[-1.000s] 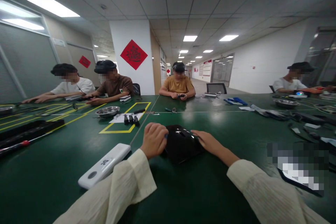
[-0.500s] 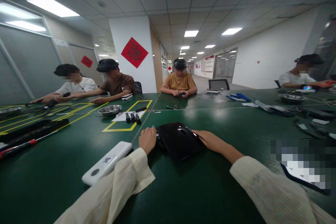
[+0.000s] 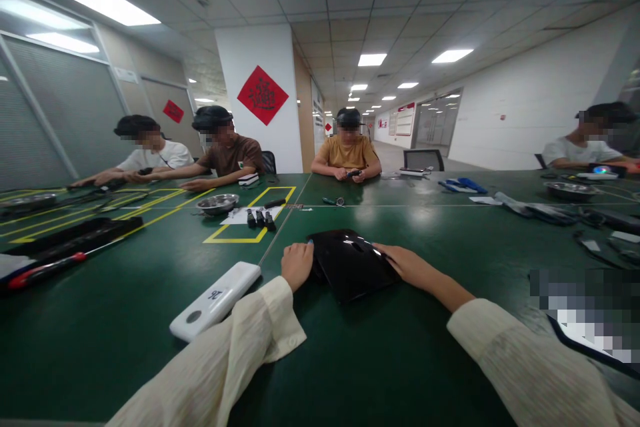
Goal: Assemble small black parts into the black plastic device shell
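Note:
A glossy black panel [image 3: 355, 267] with a small slot near its far edge is tilted over the green table in front of me. My left hand [image 3: 299, 263] is closed at its left edge, with the fingertips partly hidden behind it. At the right edge, my right hand [image 3: 407, 265] grips the panel, its thumb side showing along the rim and the other fingers out of sight underneath. Something dark shows under the panel's left side, but I cannot make out what. Left of my left forearm lies a white oblong device [image 3: 216, 303] marked 26.
Beyond the panel are several black cylindrical parts [image 3: 261, 219] on white paper and a metal bowl [image 3: 217, 204]. A red-and-black tool [image 3: 47, 271] lies at left, a dark-edged tablet-like object [image 3: 590, 333] at right. Co-workers sit around the table [image 3: 400, 373].
The whole view has swung slightly left, so things appear further right. Both hands stay on the black panel, and my left hand sits slightly closer over its left edge.

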